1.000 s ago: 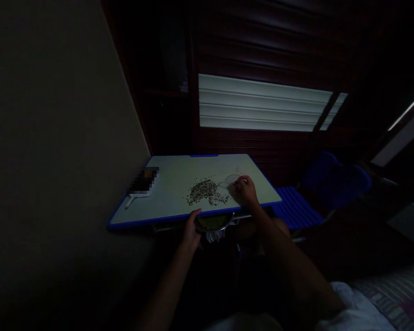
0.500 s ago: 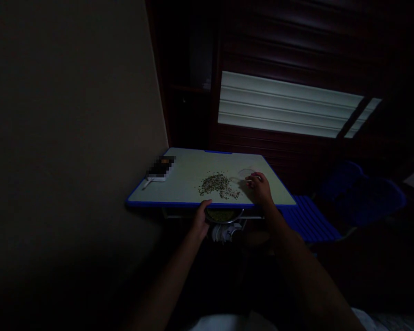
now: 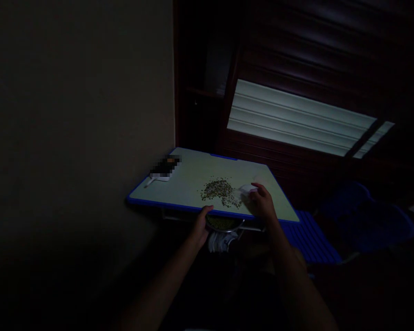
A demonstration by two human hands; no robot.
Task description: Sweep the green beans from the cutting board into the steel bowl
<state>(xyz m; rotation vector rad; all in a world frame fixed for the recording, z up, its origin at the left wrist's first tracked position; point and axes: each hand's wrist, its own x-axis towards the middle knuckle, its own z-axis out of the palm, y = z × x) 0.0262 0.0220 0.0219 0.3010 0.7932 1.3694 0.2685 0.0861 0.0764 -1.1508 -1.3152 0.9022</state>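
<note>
Sorting small seeds or grains, judging by the layout: a loose pile of seeds (image 3: pixel 220 191) lying mid-bench, on the pale top of a blue-edged bench (image 3: pixel 193 172). Right hand (image 3: pixel 262 204) resting on the bench just right of the pile, fingers curled together around a small pale piece, perhaps a scrap of paper or a tiny cup (image 3: pixel 246 188); too dim to tell which. Left hand (image 3: pixel 200 225) at the near edge, fingers clamped on the rim of a metal bowl (image 3: pixel 224 224) held just under the bench lip, greenish contents inside. Probably the sweeping stage: next move likely calls for drawing seeds toward the edge, bowl kept snug beneath the lip so nothing spills. A dark, blurred-out object (image 3: pixel 163 168) far left on the bench. No brand, label or writing readable anywhere in this low light.
</note>
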